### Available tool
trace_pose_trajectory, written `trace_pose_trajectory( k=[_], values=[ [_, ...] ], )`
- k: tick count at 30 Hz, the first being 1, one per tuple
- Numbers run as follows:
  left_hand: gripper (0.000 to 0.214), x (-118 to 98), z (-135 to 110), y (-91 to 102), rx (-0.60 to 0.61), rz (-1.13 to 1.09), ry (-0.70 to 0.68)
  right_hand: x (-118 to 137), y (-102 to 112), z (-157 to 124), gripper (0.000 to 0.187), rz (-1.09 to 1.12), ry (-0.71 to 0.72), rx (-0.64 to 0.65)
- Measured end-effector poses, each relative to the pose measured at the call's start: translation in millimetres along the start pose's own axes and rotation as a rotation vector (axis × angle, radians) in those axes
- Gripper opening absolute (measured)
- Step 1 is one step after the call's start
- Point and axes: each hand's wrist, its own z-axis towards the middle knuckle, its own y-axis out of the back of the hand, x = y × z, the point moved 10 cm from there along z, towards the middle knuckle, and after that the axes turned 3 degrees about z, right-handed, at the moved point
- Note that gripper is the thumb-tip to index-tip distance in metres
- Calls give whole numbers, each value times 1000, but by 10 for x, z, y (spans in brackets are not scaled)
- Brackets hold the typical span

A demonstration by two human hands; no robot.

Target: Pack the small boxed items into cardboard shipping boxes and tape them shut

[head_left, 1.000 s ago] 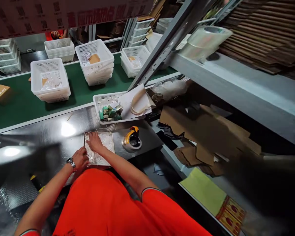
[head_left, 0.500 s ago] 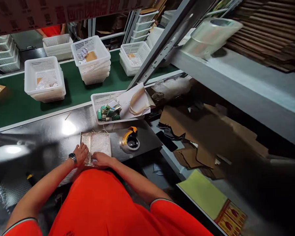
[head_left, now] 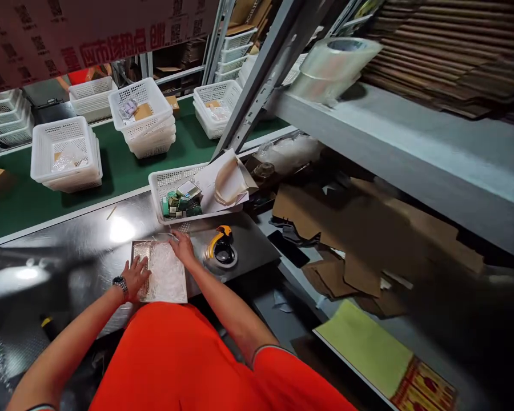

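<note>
Our right hand (head_left: 182, 249) had moved from the near end of the one open box (head_left: 186, 290) to its far right corner, where the fingers bent down; whether that grip had closed on anything, we could not tell. Our left hand (head_left: 135, 279) lay palm down at the box's left side, its grip apart, fingers spread over one strip of bubble wrap (head_left: 141, 251). The box sat on the bench (head_left: 85, 251) against our body, open top facing up, sides running away from us; nearly square, it showed no clear long axis. White filling (head_left: 168, 271) covered the rest. Beyond stood one tape dispenser (head_left: 221, 250), one white basket (head_left: 153, 197) of small green boxes (head_left: 181, 204) and, on the green belt (head_left: 8, 211), three basket stacks (head_left: 148, 140).
</note>
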Motion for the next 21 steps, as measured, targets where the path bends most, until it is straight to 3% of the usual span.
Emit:
trace_pose_trajectory(
  k=[2, 6, 7, 10, 12, 13, 15, 18, 19, 21],
  values=[
    [110, -31, 25, 21, 116, 30, 6, 143, -97, -16, 35, 12, 151, 84],
    [122, -74, 42, 95, 202, 44, 11, 385, -359, -441, 29, -23, 377, 266],
    [123, -82, 43, 105, 201, 48, 8, 421, -449, -549, 46, -62, 400, 322],
    [124, -84, 26, 91, 203, 63, 8, 466, -770, -749, 118, -253, 393, 547],
    [122, -67, 2, 71, 208, 67, 20, 467, -912, -783, 143, -378, 362, 668],
    [122, -50, -11, 67, 202, 70, 33, 477, -927, -770, 145, -425, 359, 681],
    [123, -19, -33, 71, 175, 75, 60, 492, -879, -726, 125, -507, 375, 650],
    [122, 7, -38, 78, 117, 61, 90, 472, -749, -700, 56, -592, 412, 599],
    [120, 10, -32, 69, 108, 56, 97, 463, -715, -698, 42, -607, 418, 597],
    [119, 21, -11, 35, 118, 64, 117, 479, -658, -682, 35, -629, 433, 595]
  ],
)
